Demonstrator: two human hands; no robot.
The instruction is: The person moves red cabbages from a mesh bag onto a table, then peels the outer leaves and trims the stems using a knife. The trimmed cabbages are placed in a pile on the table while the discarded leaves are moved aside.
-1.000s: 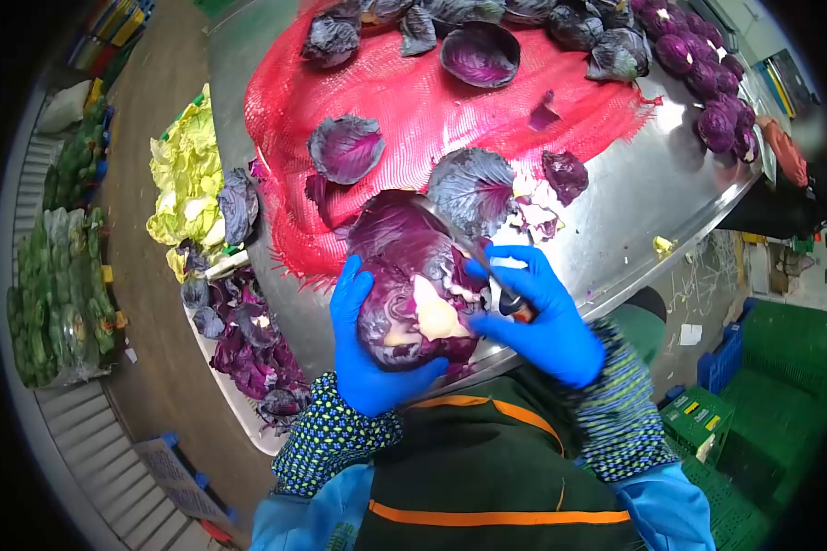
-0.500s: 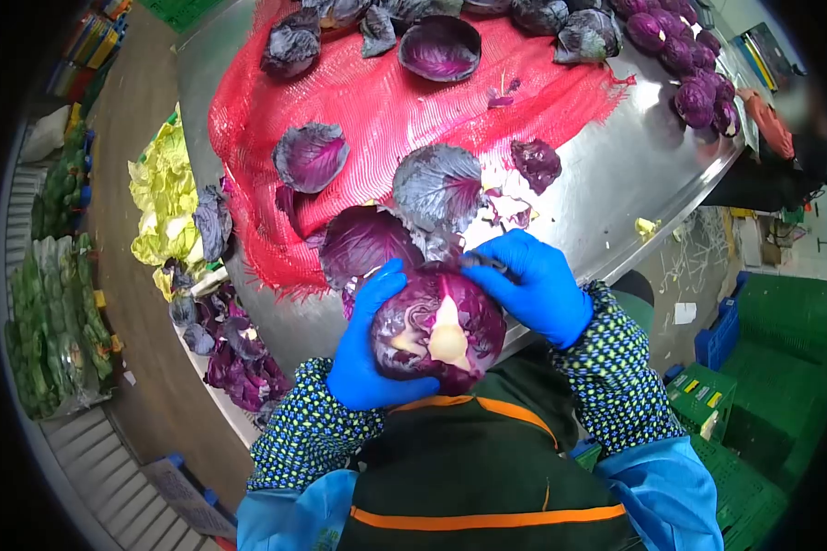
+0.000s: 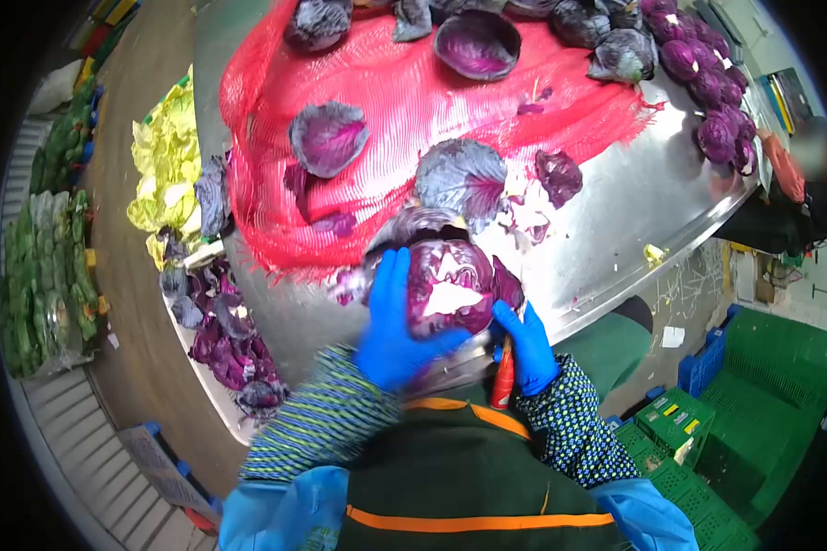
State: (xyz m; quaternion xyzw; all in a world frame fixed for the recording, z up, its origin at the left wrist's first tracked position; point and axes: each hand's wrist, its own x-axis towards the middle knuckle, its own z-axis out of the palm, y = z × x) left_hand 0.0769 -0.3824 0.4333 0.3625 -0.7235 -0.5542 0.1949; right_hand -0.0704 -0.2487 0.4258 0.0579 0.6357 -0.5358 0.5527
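A red cabbage rests on the metal table close to my apron, its pale cut stem facing up. My left hand, in a blue glove and slightly blurred, cups the cabbage's left side and near edge. At its right, my right hand, gloved too, is closed around a red-handled knife; I cannot make out the blade. A loose purple leaf stands between that hand and the cabbage. Just beyond lie a dark outer leaf and a large veined leaf.
Red netting covers much of the metal table. Untrimmed cabbages sit at the back, peeled ones at the back right. Leaf scraps fill a white container at left. Green crates stand right, near another person.
My right hand has moved from the cabbage's top down to its right side and now holds the red-handled knife. The cabbage has gone slightly away from me, onto the table.
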